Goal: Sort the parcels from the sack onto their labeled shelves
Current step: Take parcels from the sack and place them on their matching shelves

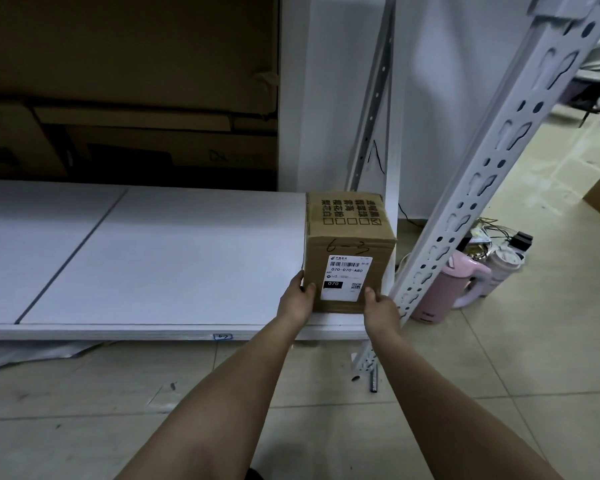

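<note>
Head view, left hand (pixel 297 299) and right hand (pixel 378 304) gripping parcel (pixel 349 252) on shelf (pixel 153 258)

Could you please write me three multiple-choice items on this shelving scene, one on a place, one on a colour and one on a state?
1. Where does the brown cardboard parcel sit?
A. right end of the low white shelf
B. on the floor
C. left end of the shelf

2. What colour is the plastic jug on the floor?
A. green
B. pink
C. black

3. How is the parcel held?
A. by one hand
B. by neither hand
C. left hand and right hand at its lower corners

Key: 1 A, it rests beside the white upright; 2 B, its body is pink; 3 C, thumbs press its front.
</note>
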Motion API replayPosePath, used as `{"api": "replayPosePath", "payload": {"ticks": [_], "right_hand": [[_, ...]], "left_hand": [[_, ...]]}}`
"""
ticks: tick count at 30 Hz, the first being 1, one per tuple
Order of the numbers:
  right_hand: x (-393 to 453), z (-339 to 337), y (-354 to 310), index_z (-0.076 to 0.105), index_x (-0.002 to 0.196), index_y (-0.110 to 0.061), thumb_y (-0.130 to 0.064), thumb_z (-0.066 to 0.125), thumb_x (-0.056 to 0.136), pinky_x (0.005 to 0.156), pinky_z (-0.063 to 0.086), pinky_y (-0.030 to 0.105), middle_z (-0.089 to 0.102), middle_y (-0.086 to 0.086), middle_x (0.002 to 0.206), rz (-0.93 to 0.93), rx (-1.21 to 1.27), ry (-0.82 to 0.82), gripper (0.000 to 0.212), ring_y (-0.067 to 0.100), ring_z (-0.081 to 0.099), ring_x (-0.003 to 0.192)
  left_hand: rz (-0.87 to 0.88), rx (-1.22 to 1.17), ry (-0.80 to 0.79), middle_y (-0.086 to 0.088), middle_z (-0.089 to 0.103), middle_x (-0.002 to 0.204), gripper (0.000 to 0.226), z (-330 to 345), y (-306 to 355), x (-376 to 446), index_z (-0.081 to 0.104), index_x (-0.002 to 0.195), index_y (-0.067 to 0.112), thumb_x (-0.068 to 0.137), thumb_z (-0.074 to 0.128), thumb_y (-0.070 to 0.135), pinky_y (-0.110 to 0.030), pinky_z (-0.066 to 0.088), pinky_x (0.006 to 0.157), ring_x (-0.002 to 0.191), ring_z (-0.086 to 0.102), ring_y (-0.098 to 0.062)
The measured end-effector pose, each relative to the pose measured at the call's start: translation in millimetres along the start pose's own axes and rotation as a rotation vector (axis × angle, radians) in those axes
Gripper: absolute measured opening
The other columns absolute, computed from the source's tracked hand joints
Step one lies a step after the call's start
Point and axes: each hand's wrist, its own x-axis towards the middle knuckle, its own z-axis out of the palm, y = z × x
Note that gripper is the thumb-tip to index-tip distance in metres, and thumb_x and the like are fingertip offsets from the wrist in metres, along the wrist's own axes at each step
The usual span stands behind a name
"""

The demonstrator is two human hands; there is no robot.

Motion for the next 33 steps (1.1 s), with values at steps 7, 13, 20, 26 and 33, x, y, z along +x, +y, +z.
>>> {"api": "replayPosePath", "payload": {"ticks": [7,13,20,26,33], "right_hand": [[0.2,2.6,-0.7,0.062,0.109,-0.004,-0.038,0.035,0.102,0.075,0.039,0.032,0.064,0.015,0.102,0.044,0.053,-0.027,0.044,0.028,0.055,0.089],[-17.4,3.4,-0.4,0.055,0.117,0.004,-0.041,0.038,0.101,0.083,0.045,0.041,0.057,0.02,0.1,0.287,0.15,-0.118,0.052,0.03,0.054,0.094],[-80.8,-14.6,-64.2,0.057,0.089,-0.008,-0.031,0.047,0.099,0.064,0.041,0.029,0.06,0.02,0.093,0.397,0.051,-0.488,0.027,0.027,0.057,0.072],[-158.2,-26.9,-215.4,0.05,0.076,-0.013,-0.025,0.05,0.094,0.053,0.031,0.022,0.054,0.004,0.077,0.225,-0.299,-0.804,0.022,0.017,0.047,0.055],[-264.3,-41.5,-384.3,0.054,0.111,-0.007,-0.028,0.048,0.095,0.067,0.039,0.026,0.061,0.009,0.099,-0.032,-0.567,-1.033,0.027,0.026,0.056,0.077]], "left_hand": [[-0.038,-0.041,-0.012,-0.008,0.045,0.146,0.053,-0.4,0.0,-2.6,0.028,0.15,0.017,0.1,0.041,0.032,-0.04,0.035,0.111,0.133,0.043,-0.027],[-0.124,-0.039,-0.068,-0.013,0.038,0.149,0.063,-6.1,-0.7,-15.1,0.017,0.152,0.012,0.099,0.047,0.031,-0.041,0.035,0.111,0.134,0.042,-0.03],[-0.385,-0.095,-0.051,-0.018,0.036,0.149,0.063,-74.4,33.5,-76.0,0.018,0.151,0.007,0.098,0.048,0.025,-0.042,0.035,0.108,0.134,0.039,-0.035],[-0.539,-0.156,0.003,-0.01,0.05,0.113,0.058,-197.2,114.7,-165.9,0.024,0.147,0.009,0.098,0.045,0.032,-0.022,0.035,0.061,0.083,0.049,-0.017],[-0.613,-0.296,0.214,-0.009,0.044,0.101,0.015,-339.1,216.1,-270.1,0.043,0.105,0.017,0.098,0.045,0.03,-0.023,0.028,0.058,0.069,0.043,-0.015]]}}
